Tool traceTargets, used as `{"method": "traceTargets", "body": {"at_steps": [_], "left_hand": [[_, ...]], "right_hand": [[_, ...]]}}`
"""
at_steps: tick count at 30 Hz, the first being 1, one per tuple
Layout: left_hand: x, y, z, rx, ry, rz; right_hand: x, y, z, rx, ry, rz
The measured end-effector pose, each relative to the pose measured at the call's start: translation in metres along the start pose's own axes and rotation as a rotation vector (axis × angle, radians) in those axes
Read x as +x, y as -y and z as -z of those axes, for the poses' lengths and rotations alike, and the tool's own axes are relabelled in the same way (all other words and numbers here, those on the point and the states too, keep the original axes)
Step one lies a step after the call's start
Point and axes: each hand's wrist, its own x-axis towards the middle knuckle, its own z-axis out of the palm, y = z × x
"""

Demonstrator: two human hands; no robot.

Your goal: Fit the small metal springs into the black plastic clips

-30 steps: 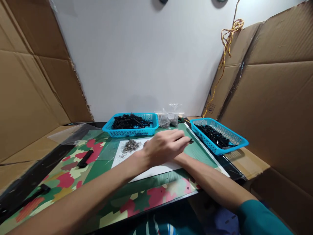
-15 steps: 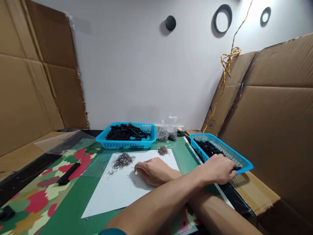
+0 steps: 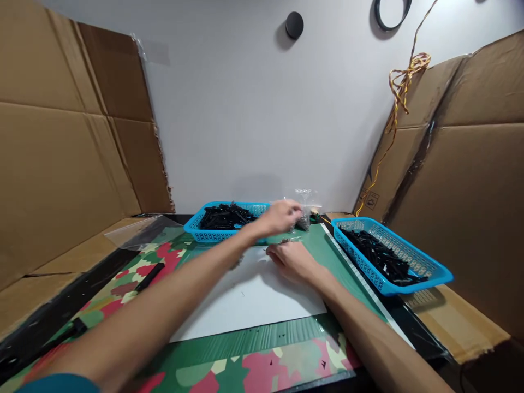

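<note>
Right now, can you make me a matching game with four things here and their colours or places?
Things:
1. right hand
2. basket on the right
3. black pieces
4. twisted cord

Colours or places:
A. heaped inside the blue baskets
B. yellow and brown, hanging in loops
C. over the white paper
D. bright blue

Right pairs: 1-C, 2-D, 3-A, 4-B.

Paper (image 3: pixel 264 303) b4 L basket (image 3: pixel 210 236)
</note>
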Motion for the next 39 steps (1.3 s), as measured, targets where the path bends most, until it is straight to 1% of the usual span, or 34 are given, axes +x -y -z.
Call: {"method": "traceTargets", "body": {"at_steps": [1, 2, 4, 5, 7, 8, 10, 12, 15, 18, 23, 27, 30, 33, 36, 39], "left_hand": [[-0.003, 0.024, 0.015, 0.000, 0.020, 0.184], [-0.007, 0.046, 0.028, 0.020, 0.027, 0.259], [-0.015, 0.084, 0.047, 0.044, 0.078, 0.323], [-0.019, 0.100, 0.053, 0.052, 0.116, 0.343], [-0.024, 0.123, 0.058, 0.055, 0.192, 0.366], [-0.024, 0.131, 0.057, 0.056, 0.209, 0.373], [-0.020, 0.141, 0.049, 0.050, 0.240, 0.385], [-0.013, 0.145, 0.038, 0.041, 0.280, 0.400], [0.001, 0.147, 0.020, 0.059, 0.337, 0.422], [0.010, 0.149, 0.007, 0.133, 0.343, 0.429], [0.012, 0.147, -0.002, 0.259, 0.319, 0.422], [0.007, 0.141, -0.001, 0.289, 0.307, 0.392], [0.004, 0.137, 0.007, 0.273, 0.274, 0.376], [0.006, 0.134, 0.023, 0.243, 0.190, 0.390], [0.008, 0.131, 0.050, 0.188, 0.073, 0.421], [0.001, 0.123, 0.081, 0.003, -0.059, 0.389]], "right_hand": [[0.000, -0.006, 0.005, -0.013, 0.013, -0.008], [0.001, -0.013, 0.009, -0.035, 0.023, -0.025], [0.001, -0.026, 0.018, -0.056, 0.010, -0.072], [0.002, -0.033, 0.022, -0.049, -0.002, -0.098], [0.002, -0.044, 0.029, 0.006, -0.022, -0.143], [0.002, -0.048, 0.031, 0.048, -0.029, -0.157], [0.002, -0.053, 0.034, 0.136, -0.037, -0.172], [0.002, -0.053, 0.035, 0.223, -0.034, -0.169], [0.002, -0.050, 0.032, 0.353, 0.011, -0.138], [0.003, -0.047, 0.025, 0.435, 0.051, -0.114], [0.005, -0.046, 0.014, 0.477, 0.111, -0.121], [0.006, -0.049, 0.009, 0.502, 0.101, -0.131], [0.006, -0.050, 0.008, 0.534, 0.098, -0.128], [0.006, -0.050, 0.009, 0.558, 0.121, -0.128], [0.005, -0.049, 0.013, 0.558, 0.152, -0.128], [0.004, -0.047, 0.018, 0.557, 0.155, -0.125]]}}
